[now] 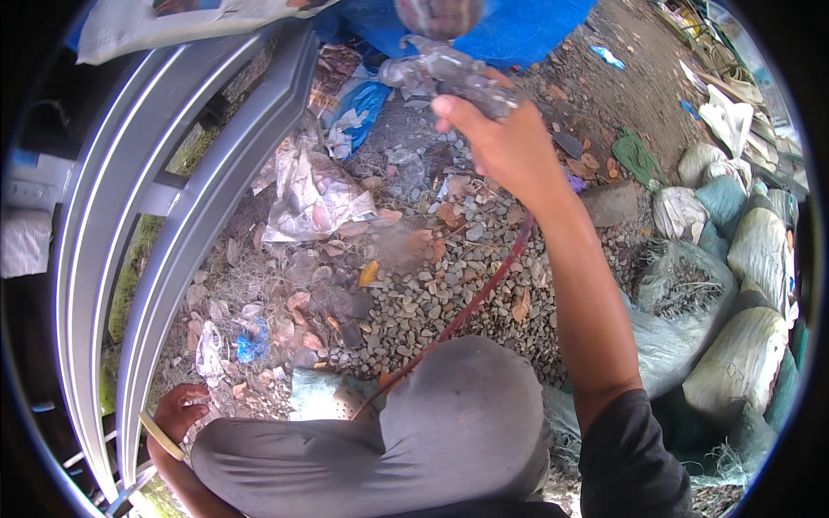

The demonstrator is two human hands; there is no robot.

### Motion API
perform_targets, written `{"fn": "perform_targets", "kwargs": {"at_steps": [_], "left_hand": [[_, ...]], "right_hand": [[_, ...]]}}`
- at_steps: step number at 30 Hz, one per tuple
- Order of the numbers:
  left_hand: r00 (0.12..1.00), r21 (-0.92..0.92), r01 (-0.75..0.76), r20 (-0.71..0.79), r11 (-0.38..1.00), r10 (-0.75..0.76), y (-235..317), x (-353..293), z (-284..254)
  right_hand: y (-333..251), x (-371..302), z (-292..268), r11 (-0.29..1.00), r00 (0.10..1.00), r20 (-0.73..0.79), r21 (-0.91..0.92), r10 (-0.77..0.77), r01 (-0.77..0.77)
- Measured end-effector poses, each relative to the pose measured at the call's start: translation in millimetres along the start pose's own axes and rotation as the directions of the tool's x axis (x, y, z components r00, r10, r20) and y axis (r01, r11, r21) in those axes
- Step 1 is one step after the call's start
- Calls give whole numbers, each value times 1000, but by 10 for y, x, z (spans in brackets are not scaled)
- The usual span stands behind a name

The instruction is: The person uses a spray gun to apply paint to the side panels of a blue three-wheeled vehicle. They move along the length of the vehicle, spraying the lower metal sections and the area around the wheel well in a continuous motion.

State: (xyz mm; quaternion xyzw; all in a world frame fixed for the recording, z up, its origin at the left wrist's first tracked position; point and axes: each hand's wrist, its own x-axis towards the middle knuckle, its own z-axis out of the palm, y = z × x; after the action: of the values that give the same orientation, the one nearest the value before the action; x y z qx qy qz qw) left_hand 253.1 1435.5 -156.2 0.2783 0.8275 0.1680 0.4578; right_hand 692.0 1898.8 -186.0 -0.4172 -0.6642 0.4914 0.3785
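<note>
My right hand (501,142) is raised at the top middle, closed around a grey, glossy spray gun (466,76) blurred by motion. A rounded, blurred cup (439,15) shows just beyond it, at the upper edge. From below the hand, a dark red hose (471,309) curves down to my bent knee. At the lower left, my left hand (180,409) hangs beside the curved grey metal bars (186,233), its fingers loosely bent and apart with nothing visible in them. A pale yellow strip (161,436) crosses that wrist.
Gravel and dry leaves (432,285) cover the ground. Crumpled plastic (319,194) lies beside the bars. A blue tarp (527,34) spreads at the top. Several filled sacks (743,345) line the right side, with a green cloth (636,157) farther back.
</note>
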Motion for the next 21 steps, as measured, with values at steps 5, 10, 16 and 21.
{"fn": "perform_targets", "kwargs": {"at_steps": [5,10,16,21], "left_hand": [[998,-142,34,54,989,-26,9,66,109],[998,-91,59,33,994,-56,108,50,174],[999,-120,32,33,992,-28,71,12,157],[998,-117,62,21,991,-60,102,-16,177]], "right_hand": [[211,134,37,999,1000,-8,31,-20,21],[315,341,75,997,982,-171,-12,-82,81],[367,217,107,999,999,-19,-30,-40,40],[413,19,127,995,971,219,-31,94,-90]]}}
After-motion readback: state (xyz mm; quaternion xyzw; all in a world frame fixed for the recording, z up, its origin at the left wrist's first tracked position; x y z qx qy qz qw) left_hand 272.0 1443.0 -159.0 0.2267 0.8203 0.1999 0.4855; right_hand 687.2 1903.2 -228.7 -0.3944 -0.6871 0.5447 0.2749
